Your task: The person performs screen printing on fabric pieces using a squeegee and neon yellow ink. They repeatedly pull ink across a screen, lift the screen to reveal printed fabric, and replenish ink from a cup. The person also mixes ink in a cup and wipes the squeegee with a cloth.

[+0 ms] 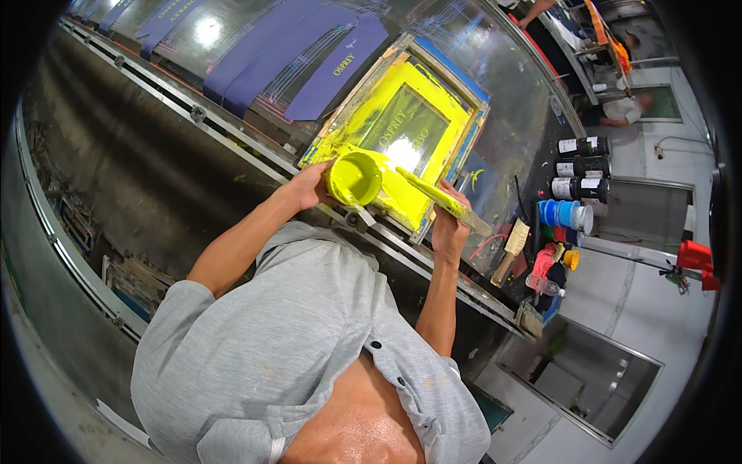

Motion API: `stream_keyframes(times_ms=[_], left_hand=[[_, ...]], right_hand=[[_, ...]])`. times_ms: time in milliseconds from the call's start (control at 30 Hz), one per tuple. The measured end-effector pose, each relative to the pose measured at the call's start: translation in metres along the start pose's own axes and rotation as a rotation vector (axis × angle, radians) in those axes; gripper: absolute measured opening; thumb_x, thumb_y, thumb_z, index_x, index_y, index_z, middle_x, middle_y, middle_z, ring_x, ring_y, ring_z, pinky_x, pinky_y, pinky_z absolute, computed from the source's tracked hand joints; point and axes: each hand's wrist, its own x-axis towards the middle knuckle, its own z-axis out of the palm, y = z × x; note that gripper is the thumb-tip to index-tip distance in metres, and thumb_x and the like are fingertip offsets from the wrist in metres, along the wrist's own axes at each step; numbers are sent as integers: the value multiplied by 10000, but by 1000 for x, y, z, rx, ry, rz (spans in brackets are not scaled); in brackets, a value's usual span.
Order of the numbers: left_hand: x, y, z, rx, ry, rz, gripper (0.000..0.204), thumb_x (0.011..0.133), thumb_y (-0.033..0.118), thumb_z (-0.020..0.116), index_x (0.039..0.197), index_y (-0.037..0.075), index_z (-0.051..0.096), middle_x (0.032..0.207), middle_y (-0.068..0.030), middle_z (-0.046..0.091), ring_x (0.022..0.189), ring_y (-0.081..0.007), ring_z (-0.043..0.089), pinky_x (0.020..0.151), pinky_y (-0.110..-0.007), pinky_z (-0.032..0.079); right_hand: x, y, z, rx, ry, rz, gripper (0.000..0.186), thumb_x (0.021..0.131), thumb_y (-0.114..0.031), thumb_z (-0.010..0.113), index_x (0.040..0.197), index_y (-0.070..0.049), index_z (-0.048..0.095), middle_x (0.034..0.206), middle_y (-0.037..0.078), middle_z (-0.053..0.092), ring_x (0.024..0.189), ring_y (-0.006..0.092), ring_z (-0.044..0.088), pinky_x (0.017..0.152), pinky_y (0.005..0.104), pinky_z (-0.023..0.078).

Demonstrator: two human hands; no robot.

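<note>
Clearly, the left hand gripped the yellow ink tub at the near edge of the yellow-smeared screen, and the right hand held the ink-coated squeegee just beside it; holding both low over the screen probably guarded best against stray drips.

One head-worn fisheye over there, facing steeply down past a grey cloth shirt: bare left hand and bare right hand close, long dark glossy worktop beyond, white panelled wall farther off.
</note>
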Motion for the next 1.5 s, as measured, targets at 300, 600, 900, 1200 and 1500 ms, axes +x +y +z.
stream_keyframes(times_ms=[300,600,900,1200,1500], left_hand=[[-16,-1,60,-184,-154,-21,358,1009,344,430,1212,103,600,1180,-57,652,1067,-228,620,923,-447,496],[-11,-1,66,-202,-191,51,343,1005,310,450,1209,76,595,1148,-52,667,1046,-202,634,931,-406,503],[-28,16,20,-335,-46,289,342,1011,260,431,1220,31,574,1186,-94,637,1088,-224,610,955,-396,491],[-58,32,12,-365,235,430,367,1022,231,377,1270,6,527,1217,-128,613,1120,-261,595,966,-427,485],[-47,19,7,-398,235,448,381,1007,245,382,1282,23,525,1257,-136,593,1139,-298,583,968,-474,481]], right_hand=[[17,-32,18,-188,-193,-359,297,843,-235,712,1049,-36,638,1041,114,653,1153,318,540,1099,527,314],[47,2,4,-333,-71,-268,276,788,-184,757,973,2,671,1010,113,682,1058,283,600,996,418,414],[69,13,-15,-1024,-269,271,265,770,31,654,1025,-42,668,871,88,680,818,210,649,729,314,516],[76,21,25,-1365,-529,-345,215,749,-39,625,942,-119,676,856,70,673,802,262,646,679,390,502],[81,66,56,-1332,-324,-248,221,748,-25,548,944,-101,616,903,74,654,891,270,633,752,388,477]])
